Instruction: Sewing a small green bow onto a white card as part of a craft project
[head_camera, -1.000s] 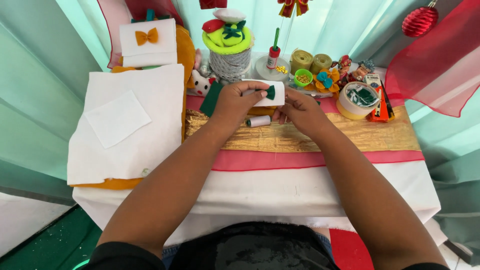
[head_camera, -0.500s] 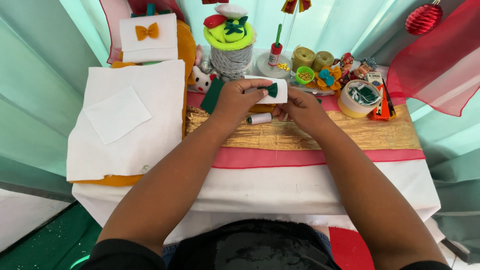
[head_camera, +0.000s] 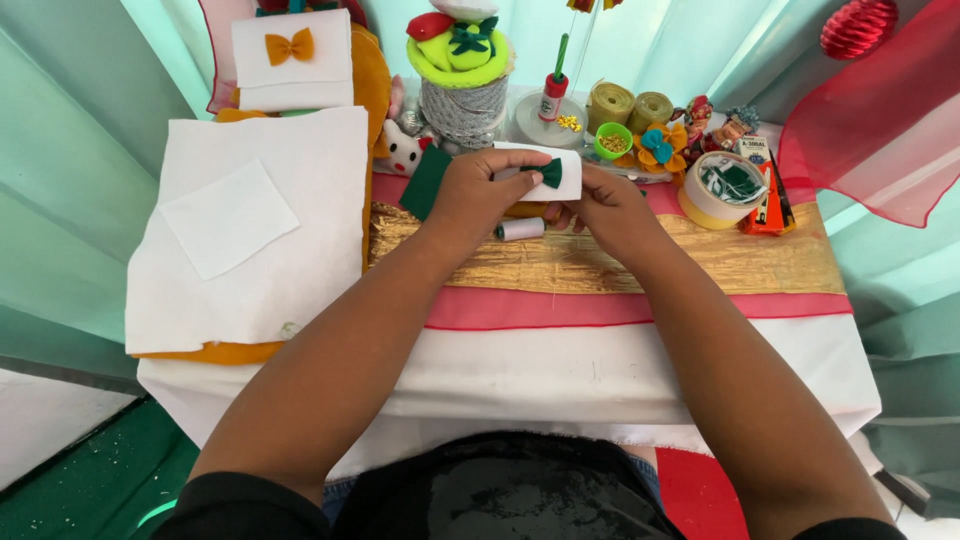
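The white felt piece (head_camera: 560, 172) with 1 green bow (head_camera: 549, 172) is held above the far middle of the worktop (head_camera: 600, 360). The left hand (head_camera: 483, 192) is closed around its left end; the right hand (head_camera: 612, 208) pinches its right lower edge. A thread spool (head_camera: 521, 229) lies just below, on the gold strip (head_camera: 720, 262). White felt sheets (head_camera: 250, 230) cover the left edge; a tape roll (head_camera: 722, 188) sits toward the far right corner.

The left hand (head_camera: 478, 195) covered the white felt piece's (head_camera: 560, 175) left end, and the red ornament (head_camera: 858, 25) was cut off by the top edge.
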